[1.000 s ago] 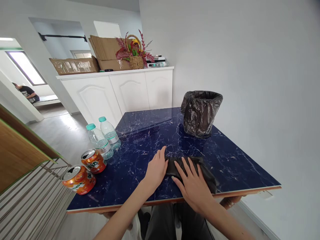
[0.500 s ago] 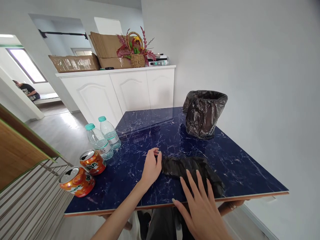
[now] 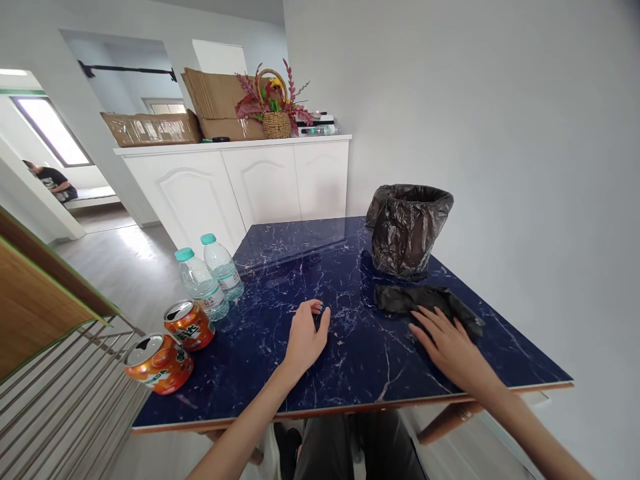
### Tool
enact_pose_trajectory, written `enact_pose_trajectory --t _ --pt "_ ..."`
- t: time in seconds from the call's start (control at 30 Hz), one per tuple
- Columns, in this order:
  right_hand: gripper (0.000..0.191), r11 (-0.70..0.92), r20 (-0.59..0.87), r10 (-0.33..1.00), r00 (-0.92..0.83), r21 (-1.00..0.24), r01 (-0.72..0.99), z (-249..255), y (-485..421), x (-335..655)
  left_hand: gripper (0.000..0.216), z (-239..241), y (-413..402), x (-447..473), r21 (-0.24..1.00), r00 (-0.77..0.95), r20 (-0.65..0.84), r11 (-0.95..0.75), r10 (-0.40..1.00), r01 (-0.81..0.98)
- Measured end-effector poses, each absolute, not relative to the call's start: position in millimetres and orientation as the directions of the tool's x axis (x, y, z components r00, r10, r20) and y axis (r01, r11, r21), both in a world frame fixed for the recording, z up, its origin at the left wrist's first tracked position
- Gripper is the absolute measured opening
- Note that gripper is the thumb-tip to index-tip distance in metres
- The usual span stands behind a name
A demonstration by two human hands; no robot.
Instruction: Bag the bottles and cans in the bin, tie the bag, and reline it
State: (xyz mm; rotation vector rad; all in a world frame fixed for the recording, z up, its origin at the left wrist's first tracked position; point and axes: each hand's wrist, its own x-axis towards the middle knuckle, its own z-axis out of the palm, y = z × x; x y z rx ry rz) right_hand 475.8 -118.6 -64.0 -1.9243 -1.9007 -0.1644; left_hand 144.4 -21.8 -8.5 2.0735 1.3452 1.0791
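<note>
A folded black plastic bag lies on the right part of the blue marbled table. My right hand rests flat over its near edge, fingers spread and not gripping. My left hand sits on the tabletop near the middle, fingers loosely bent and thumb apart, with nothing in it. Just behind the folded bag stands a bin lined with a black bag, its opening facing up.
Along the table's left edge stand two orange soda cans and two clear water bottles with teal caps. A white cabinet beyond holds cardboard boxes and a flower basket. A metal rack is at left; a person sits far off.
My right hand has slid the folded black bag away from me and to the right, nearer the lined bin. My left hand, which was beside the bag, stays almost in place, its thumb wider apart.
</note>
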Motion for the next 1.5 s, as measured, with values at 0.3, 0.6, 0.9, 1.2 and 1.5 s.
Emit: enact_pose_trajectory --t 0.3,0.6,0.9,1.2,1.5 --pt "0.066 -0.175 0.532 0.781 0.327 -0.316 0.932 -41.7 -91.6 509.0 0.034 -5.6 -24.1 146.7 0.701 0.235 0.372 -0.437 0.898 0.563" --pt "0.074 -0.34 0.271 0.892 0.361 -0.123 0.932 -63.0 -67.9 487.3 0.031 -3.5 -26.4 143.0 0.71 0.274 0.34 -0.437 0.9 0.552" --pt "0.063 0.121 0.461 0.882 0.102 -0.43 0.895 -52.9 -141.7 429.3 0.022 13.7 -57.9 92.8 0.696 0.491 0.291 -0.534 0.821 0.48" --pt "0.047 0.162 0.174 0.984 -0.021 -0.857 0.489 -9.6 -120.7 372.5 0.022 13.4 -67.4 44.5 0.592 0.427 0.244 -0.482 0.871 0.646" --pt "0.051 0.076 0.08 0.997 -0.004 -0.923 0.377 -29.3 -117.7 374.5 0.024 2.5 -78.3 30.0 0.474 0.36 0.322 -0.478 0.876 0.739"
